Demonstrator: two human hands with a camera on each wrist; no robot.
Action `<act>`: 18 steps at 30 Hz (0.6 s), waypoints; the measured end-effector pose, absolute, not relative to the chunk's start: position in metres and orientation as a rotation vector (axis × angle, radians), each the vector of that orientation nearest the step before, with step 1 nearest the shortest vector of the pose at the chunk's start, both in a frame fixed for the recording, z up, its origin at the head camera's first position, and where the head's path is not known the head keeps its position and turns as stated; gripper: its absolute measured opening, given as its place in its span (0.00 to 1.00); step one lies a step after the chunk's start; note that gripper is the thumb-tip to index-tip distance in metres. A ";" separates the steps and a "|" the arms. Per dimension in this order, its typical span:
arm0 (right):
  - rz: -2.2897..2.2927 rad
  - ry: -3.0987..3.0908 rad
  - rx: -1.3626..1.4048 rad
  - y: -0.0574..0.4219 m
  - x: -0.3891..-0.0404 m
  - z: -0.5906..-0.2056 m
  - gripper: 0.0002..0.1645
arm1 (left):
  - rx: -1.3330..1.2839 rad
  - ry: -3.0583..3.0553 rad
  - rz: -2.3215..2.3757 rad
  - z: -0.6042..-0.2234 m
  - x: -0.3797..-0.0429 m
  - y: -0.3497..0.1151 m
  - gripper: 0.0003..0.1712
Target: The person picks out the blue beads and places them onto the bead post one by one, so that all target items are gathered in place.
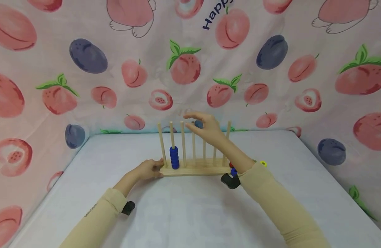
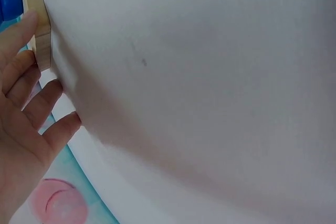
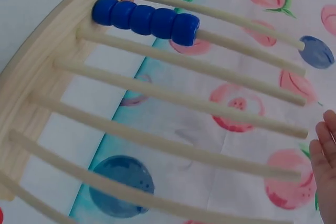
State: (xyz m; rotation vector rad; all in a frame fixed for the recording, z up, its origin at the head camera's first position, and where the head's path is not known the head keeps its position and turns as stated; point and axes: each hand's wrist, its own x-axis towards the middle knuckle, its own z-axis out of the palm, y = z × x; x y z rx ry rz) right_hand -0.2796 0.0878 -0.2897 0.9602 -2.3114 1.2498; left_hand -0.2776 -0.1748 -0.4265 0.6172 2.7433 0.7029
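A wooden peg stand (image 1: 196, 171) with a row of upright pegs stands on the table. Several blue beads (image 1: 174, 157) are stacked on its second peg from the left; the other pegs hold none, as the right wrist view shows. My left hand (image 1: 148, 169) grips the left end of the base. In the left wrist view the thumb lies on top of the wood, and the other fingers (image 2: 44, 103) are at its end and beside it. Over the middle peg tops hovers my right hand (image 1: 207, 129), fingers apart and holding nothing.
Loose beads lie by the stand's right end, partly hidden behind my right wrist: a red bead (image 1: 231, 165), a blue bead (image 1: 233, 172) and a yellow bead (image 1: 263, 163). Behind the white table (image 1: 184, 210) hangs a fruit-patterned cloth (image 1: 190, 96).
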 end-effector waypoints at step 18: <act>1.318 -2.447 0.968 0.164 -0.260 -0.318 0.15 | 0.598 2.729 0.725 -0.426 -0.277 -0.175 0.32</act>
